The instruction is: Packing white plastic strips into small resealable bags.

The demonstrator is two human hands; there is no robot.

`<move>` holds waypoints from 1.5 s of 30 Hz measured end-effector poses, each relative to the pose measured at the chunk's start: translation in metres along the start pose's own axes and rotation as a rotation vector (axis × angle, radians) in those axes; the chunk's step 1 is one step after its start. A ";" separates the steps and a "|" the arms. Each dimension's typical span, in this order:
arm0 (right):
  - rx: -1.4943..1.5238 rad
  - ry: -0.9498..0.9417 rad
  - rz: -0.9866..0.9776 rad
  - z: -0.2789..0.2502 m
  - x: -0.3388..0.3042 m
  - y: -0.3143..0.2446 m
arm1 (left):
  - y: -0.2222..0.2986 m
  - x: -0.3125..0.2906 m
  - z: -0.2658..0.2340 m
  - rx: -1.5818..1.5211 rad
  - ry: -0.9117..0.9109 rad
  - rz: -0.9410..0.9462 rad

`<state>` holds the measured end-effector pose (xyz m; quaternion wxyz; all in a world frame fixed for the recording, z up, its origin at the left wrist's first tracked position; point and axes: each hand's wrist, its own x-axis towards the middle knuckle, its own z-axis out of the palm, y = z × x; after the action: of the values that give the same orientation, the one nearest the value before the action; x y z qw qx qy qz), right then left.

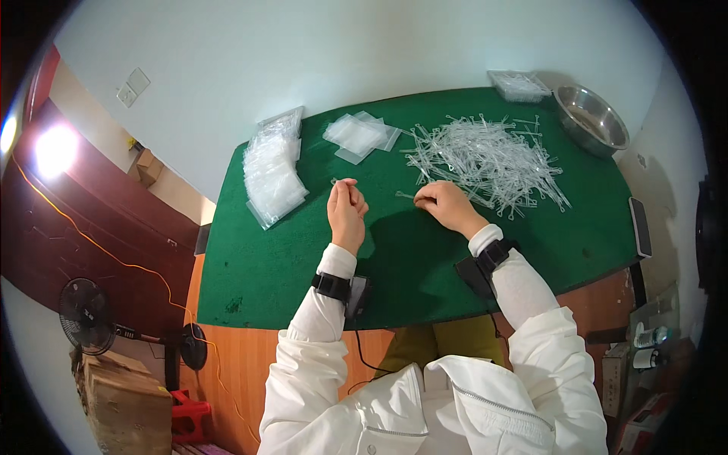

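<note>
My left hand (347,218) is closed above the green tabletop, fingers curled together. A small clear loop end pokes out at its fingertips, like those on the sticks in the pile; the rest of that piece is hidden in the fingers. To the right, my right hand (452,207) pinches a thin clear plastic stick with a looped end (402,195), which points left toward my other hand. Just beyond the right hand spreads a large loose pile of such clear plastic sticks (485,159). Small clear plastic bags (360,135) lie in a loose heap beyond my left hand.
A long overlapping stack of clear bags (273,171) lies on the left of the green table (265,265). At the back right are a clear packed box (520,86) and a steel bowl (591,120). A white wall borders the far edge; a black fan (85,315) stands at left.
</note>
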<state>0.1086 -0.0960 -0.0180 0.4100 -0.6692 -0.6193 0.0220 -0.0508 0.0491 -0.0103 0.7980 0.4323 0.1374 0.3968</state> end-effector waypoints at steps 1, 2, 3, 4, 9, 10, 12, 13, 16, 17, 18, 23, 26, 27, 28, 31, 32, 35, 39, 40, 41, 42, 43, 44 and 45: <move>0.074 0.014 0.030 -0.001 0.000 -0.002 | 0.000 0.000 0.001 0.036 0.020 0.048; 0.148 0.028 0.061 -0.001 0.000 -0.004 | -0.001 0.000 0.002 0.071 0.039 0.095; 0.222 0.043 0.092 -0.002 0.000 -0.007 | -0.002 -0.001 0.003 0.107 0.058 0.142; 0.221 0.049 0.096 -0.002 0.001 -0.009 | -0.002 -0.001 0.004 0.108 0.052 0.138; 0.780 -0.020 0.287 0.006 0.006 -0.021 | 0.000 -0.005 0.011 0.151 -0.095 0.111; 0.943 -0.015 0.311 0.010 0.005 -0.022 | 0.002 -0.006 0.014 0.155 -0.149 0.068; 1.111 -0.011 0.336 0.017 0.004 -0.034 | 0.005 -0.007 0.015 0.161 -0.200 0.023; 1.120 -0.012 0.346 0.020 0.003 -0.040 | 0.005 -0.008 0.017 0.093 -0.224 0.021; 1.137 -0.014 0.370 0.020 0.001 -0.053 | 0.000 -0.009 0.020 -0.046 -0.272 0.017; 1.156 -0.062 0.364 0.022 0.001 -0.052 | -0.001 -0.011 0.020 -0.032 -0.295 0.002; 1.175 -0.110 0.357 0.024 0.000 -0.051 | -0.002 -0.013 0.020 -0.018 -0.318 -0.013; 1.112 -0.157 0.444 0.020 -0.002 -0.040 | -0.007 -0.025 0.040 -0.012 -0.352 -0.067; 1.079 -0.151 0.431 0.022 -0.002 -0.039 | -0.007 -0.026 0.040 -0.034 -0.368 -0.073; 1.063 -0.148 0.425 0.022 -0.002 -0.038 | -0.007 -0.026 0.039 -0.045 -0.375 -0.076; 1.061 -0.146 0.426 0.022 -0.002 -0.038 | -0.007 -0.026 0.039 -0.047 -0.376 -0.077; 1.090 -0.177 0.416 0.024 -0.001 -0.039 | -0.007 -0.024 0.033 -0.114 -0.460 -0.083; 1.089 -0.180 0.415 0.025 -0.001 -0.039 | -0.008 -0.023 0.031 -0.115 -0.459 -0.080; 1.120 -0.152 0.381 0.026 -0.001 -0.039 | -0.009 -0.020 0.029 -0.207 -0.507 -0.083; 1.187 -0.093 0.384 0.030 0.000 -0.039 | -0.007 -0.020 0.028 -0.283 -0.528 -0.124; 1.186 -0.093 0.385 0.030 -0.001 -0.038 | -0.007 -0.021 0.030 -0.284 -0.528 -0.124; 1.166 -0.104 0.387 0.029 -0.001 -0.037 | -0.006 -0.022 0.033 -0.254 -0.474 -0.125; 1.146 -0.114 0.389 0.027 -0.001 -0.036 | -0.007 -0.023 0.035 -0.224 -0.421 -0.127; 1.125 -0.122 0.392 0.026 -0.002 -0.036 | -0.006 -0.024 0.038 -0.195 -0.369 -0.130; 1.122 -0.117 0.396 0.026 -0.003 -0.036 | -0.008 -0.025 0.039 -0.199 -0.373 -0.135; 1.098 -0.146 0.408 0.026 -0.003 -0.038 | -0.008 -0.025 0.040 -0.184 -0.355 -0.127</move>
<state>0.0631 -0.0886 -0.0150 0.6402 -0.4612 -0.4026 0.4641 -0.0406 0.0043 0.0037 0.8692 0.4111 -0.0155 0.2743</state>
